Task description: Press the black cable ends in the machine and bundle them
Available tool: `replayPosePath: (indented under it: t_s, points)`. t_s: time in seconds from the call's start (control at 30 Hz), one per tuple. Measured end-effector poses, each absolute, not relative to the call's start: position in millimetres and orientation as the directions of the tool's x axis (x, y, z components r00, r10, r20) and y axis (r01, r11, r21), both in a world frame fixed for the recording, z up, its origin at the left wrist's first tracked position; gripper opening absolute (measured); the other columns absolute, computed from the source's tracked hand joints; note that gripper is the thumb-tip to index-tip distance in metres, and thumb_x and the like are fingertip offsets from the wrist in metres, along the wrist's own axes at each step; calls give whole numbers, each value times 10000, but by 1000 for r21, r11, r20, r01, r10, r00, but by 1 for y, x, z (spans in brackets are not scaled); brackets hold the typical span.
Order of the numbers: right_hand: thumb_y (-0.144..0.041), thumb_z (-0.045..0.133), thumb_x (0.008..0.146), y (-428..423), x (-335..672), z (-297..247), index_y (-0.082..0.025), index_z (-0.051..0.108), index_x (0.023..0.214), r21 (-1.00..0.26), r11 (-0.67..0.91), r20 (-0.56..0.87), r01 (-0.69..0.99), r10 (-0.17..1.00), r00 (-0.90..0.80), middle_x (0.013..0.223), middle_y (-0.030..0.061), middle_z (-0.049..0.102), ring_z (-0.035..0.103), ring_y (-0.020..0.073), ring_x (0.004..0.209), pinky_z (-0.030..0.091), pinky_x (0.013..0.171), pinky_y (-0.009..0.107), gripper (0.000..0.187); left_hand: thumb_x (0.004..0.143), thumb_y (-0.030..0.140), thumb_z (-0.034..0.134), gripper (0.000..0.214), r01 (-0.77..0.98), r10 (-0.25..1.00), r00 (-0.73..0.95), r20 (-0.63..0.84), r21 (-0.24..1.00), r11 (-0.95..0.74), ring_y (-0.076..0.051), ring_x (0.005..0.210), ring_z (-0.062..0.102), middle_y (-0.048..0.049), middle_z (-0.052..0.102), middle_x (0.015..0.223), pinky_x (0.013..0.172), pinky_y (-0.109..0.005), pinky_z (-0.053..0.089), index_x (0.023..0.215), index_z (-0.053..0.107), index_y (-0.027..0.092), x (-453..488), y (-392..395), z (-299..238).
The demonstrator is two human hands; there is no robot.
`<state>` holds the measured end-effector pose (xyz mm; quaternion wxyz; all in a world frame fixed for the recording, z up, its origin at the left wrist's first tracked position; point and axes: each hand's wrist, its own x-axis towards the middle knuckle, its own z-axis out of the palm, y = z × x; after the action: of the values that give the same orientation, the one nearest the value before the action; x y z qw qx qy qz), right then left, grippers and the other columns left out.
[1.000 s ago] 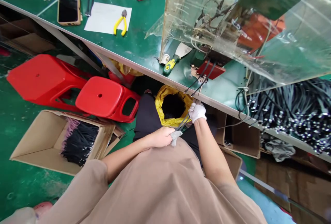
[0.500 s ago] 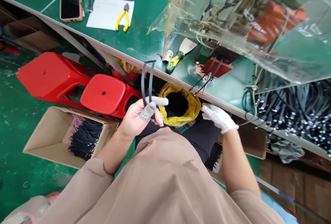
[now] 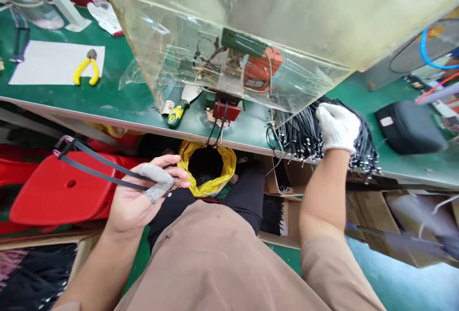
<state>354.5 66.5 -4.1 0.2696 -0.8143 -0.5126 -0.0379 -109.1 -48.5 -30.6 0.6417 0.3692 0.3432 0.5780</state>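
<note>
Leftward, black cable [image 3: 100, 173], in left hand [image 3: 138, 196]

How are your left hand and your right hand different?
The left hand is bare, with grey finger covers on two fingers, while the right hand wears a white glove. The left hand holds up a thin black cable; the right hand rests on a heap of black cables. Both hands are touching black cables.

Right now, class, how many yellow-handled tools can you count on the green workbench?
2: pliers on the white paper, and a paint scraper beside the clear plastic cover. Others may be hidden.
</note>
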Motion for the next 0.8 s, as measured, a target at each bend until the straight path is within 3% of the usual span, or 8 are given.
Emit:
replayPosePath:
  t_s: [0.1,0.17,0.23,0.37,0.47,0.57,0.7,0.8]
  points:
    - [-447,613,874,98,360,-5,-145,811,1010,-67,-431,141,900,889,436,1042,193,748,669,361,1079,502,944,468,386,719,177,867,127,-466,994,106,-13,883,62,-236,830,757,-87,741,1144,681,-378,699,815,788,204,-107,-51,-27]
    - [-440,659,838,111,358,-6,-143,819,997,40,-457,23,889,889,456,1046,197,749,675,362,1080,500,933,448,373,737,156,847,132,-461,992,123,-15,884,71,-240,829,763,-91,746,1118,693,-382,699,847,786,196,-106,-54,-25]
    - [-421,676,818,116,357,-7,-153,816,1040,4,-445,29,896,895,445,1104,175,748,671,343,1112,492,949,417,375,747,166,843,157,-464,989,145,-25,881,90,-246,836,769,-91,756,1080,717,-386,698,891,788,197,-105,-55,-24]
    - [-356,619,838,106,361,0,-119,800,1085,-195,-428,192,882,865,463,1158,156,742,654,318,1167,492,962,372,387,733,193,862,234,-453,993,104,-49,887,91,-244,845,774,-78,771,1033,728,-362,697,957,793,197,-105,-50,-23]
    - [-338,580,860,96,366,10,-104,795,1080,-276,-434,277,858,819,503,1152,162,741,651,305,1166,484,983,365,387,711,198,875,269,-427,994,83,-71,898,100,-237,840,772,-83,768,1057,709,-343,696,965,791,177,-99,-41,-21]
    - [-382,574,880,95,365,11,-135,792,1098,-236,-390,266,890,855,445,1163,151,739,645,300,1155,475,991,377,395,668,220,909,300,-433,991,104,-79,894,117,-218,792,769,-77,771,1000,690,-316,689,937,787,165,-87,-33,-17]
    - [-463,617,857,101,358,-2,-166,811,1048,-60,-316,76,947,944,320,1108,145,753,660,304,1087,486,924,380,402,612,264,949,346,-466,985,145,-92,872,150,-208,736,765,-61,772,873,658,-297,680,896,782,160,-72,-28,-12]
    - [-441,632,844,103,354,-6,-162,810,1058,-69,-351,35,934,935,354,1086,131,763,675,304,1064,491,907,381,394,617,313,951,367,-454,980,170,-106,874,173,-205,725,761,-65,767,812,662,-294,675,903,780,159,-72,-28,-11]
